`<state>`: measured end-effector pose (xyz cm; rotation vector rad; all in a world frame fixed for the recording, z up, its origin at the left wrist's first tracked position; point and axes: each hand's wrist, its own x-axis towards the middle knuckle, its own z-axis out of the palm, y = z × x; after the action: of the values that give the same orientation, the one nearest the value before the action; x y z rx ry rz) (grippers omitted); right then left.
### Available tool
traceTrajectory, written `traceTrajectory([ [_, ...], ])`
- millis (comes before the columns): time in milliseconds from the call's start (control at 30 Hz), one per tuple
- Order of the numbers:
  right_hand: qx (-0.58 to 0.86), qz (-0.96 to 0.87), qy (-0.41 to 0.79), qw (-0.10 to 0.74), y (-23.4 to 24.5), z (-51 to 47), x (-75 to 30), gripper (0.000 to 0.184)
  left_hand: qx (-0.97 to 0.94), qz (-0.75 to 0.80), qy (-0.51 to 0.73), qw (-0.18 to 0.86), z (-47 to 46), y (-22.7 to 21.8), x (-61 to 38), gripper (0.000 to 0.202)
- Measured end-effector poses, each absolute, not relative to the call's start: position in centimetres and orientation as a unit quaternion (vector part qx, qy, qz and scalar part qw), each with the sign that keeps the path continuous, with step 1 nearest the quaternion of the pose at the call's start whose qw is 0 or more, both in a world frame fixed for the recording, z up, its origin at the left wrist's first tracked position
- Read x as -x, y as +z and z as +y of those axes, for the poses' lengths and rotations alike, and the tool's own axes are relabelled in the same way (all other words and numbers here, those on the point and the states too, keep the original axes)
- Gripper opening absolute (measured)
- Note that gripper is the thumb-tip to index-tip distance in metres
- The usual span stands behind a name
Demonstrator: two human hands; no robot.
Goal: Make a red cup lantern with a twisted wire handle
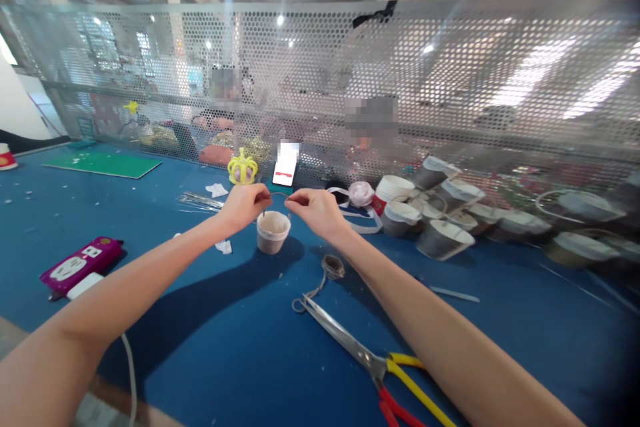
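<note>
My left hand (247, 203) and my right hand (315, 210) are both closed in a pinch, each on one end of a thin, bent wire (279, 194). The wire arches between my fingers, just over the rim of a small beige pot (273, 233) with a whitish band round its top. The pot stands upright on the blue table; whether the wire ends touch it, I cannot tell. Nearer to me lies a small coil of brown twine (333, 266) with a loose tail. Large scissors (367, 357) with red and yellow handles rest partly under my right forearm.
Many small pots (445, 238) are piled at the right. A phone (285, 163) leans behind the pot, with a yellow crown-shaped item (243, 168) and loose wires (207, 201) at its left. A purple case (83, 265) with a white cable lies left. A perforated screen (310, 80) closes the back.
</note>
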<state>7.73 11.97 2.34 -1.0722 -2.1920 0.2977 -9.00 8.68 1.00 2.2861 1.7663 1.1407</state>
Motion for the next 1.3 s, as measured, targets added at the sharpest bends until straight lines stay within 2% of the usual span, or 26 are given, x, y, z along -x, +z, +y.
traceTrajectory([
  [500,0.407,-0.834,0.123,0.352,-1.1,13.1,-7.5,0.012,-0.739,0.555,0.375,0.070,8.8,-1.1,9.4,0.010],
  [1167,0.403,-0.869,0.044,0.284,-0.5,12.4,-7.6,0.009,-0.758,0.538,0.365,0.048,8.6,-1.5,9.6,0.006],
  [1300,0.408,-0.871,0.037,0.271,-0.4,12.4,-7.7,0.007,-0.746,0.538,0.385,0.083,8.1,-2.1,9.3,0.018],
])
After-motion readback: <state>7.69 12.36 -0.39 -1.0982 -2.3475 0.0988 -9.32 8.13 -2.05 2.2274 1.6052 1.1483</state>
